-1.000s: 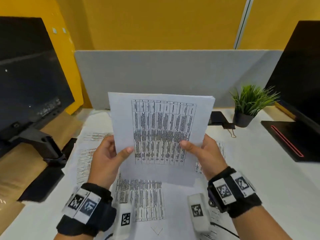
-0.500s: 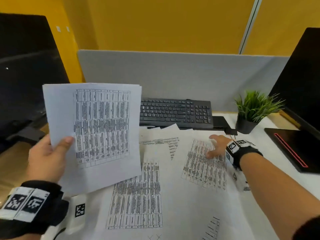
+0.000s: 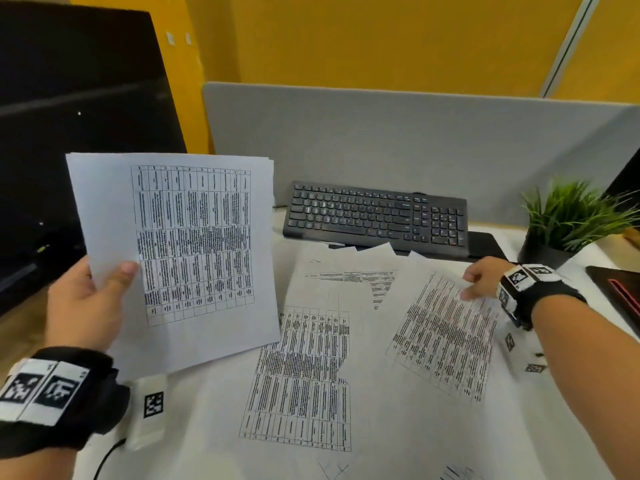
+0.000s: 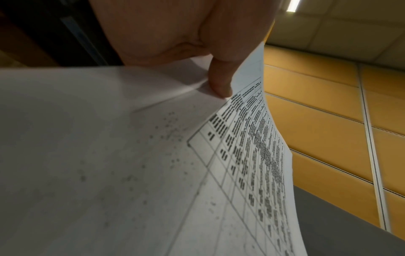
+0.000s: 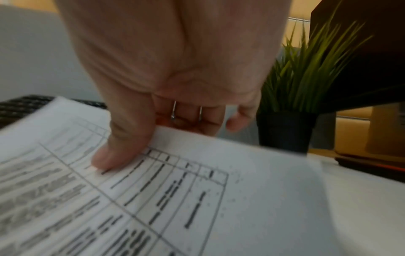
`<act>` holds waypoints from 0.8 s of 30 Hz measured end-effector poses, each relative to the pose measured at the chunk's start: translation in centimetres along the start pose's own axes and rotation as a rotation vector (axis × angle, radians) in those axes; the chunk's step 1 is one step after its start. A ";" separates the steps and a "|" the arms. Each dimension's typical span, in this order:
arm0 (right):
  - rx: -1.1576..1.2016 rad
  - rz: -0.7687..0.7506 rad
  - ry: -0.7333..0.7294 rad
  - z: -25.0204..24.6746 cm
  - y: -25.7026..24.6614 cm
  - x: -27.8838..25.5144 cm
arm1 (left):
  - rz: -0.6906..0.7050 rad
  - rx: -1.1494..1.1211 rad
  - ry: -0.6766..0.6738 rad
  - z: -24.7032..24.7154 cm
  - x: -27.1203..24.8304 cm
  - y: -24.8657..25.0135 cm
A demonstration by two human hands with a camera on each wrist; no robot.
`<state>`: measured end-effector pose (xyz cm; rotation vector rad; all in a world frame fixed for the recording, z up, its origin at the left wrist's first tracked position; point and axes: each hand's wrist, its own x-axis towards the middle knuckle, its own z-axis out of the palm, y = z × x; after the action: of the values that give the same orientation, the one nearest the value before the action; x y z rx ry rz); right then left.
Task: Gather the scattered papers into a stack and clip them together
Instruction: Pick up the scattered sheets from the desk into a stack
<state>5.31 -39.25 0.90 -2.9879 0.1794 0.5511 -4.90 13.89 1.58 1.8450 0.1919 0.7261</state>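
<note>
My left hand (image 3: pixel 117 277) holds a stack of printed table sheets (image 3: pixel 194 244) upright over the desk's left side, thumb on the front and fingers hidden behind. The left wrist view shows the thumb (image 4: pixel 219 83) pressing the stack (image 4: pixel 109 155). My right hand (image 3: pixel 479 284) reaches to the right and pinches the far edge of a loose printed sheet (image 3: pixel 446 334). In the right wrist view its thumb (image 5: pixel 122 147) lies on top of that sheet (image 5: pixel 197 199) with the fingers under the edge. Two thin metal wire loops (image 5: pixel 186 110) show behind those fingers. More sheets (image 3: pixel 301 375) lie overlapping on the desk.
A black keyboard (image 3: pixel 374 216) stands behind the papers, before a grey divider (image 3: pixel 381 133). A potted plant (image 3: pixel 568 220) sits right beside my right hand. There is a dark monitor (image 3: pixel 69 116) at the left and a black laptop (image 3: pixel 616 292) at the right edge.
My right hand let go of the stack, reached right and now pinches the loose sheet's edge. My left hand carried the stack to the left.
</note>
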 end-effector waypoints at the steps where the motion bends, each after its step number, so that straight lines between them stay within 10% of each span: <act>1: 0.006 -0.030 0.021 -0.7 -0.4 -0.3 | 0.002 -0.004 -0.001 0.0 0.0 0.2; 10: -0.013 -0.429 0.043 -1.0 -15.5 -0.7 | -0.057 -0.002 0.016 -0.1 -0.3 0.1; 24: 0.038 -0.347 0.011 2.3 -22.0 0.3 | -0.145 -0.045 0.135 -2.0 -1.0 0.8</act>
<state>7.70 -17.29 0.28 -2.8884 -0.3185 0.4828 -6.95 14.70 2.33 1.7208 0.3899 0.7473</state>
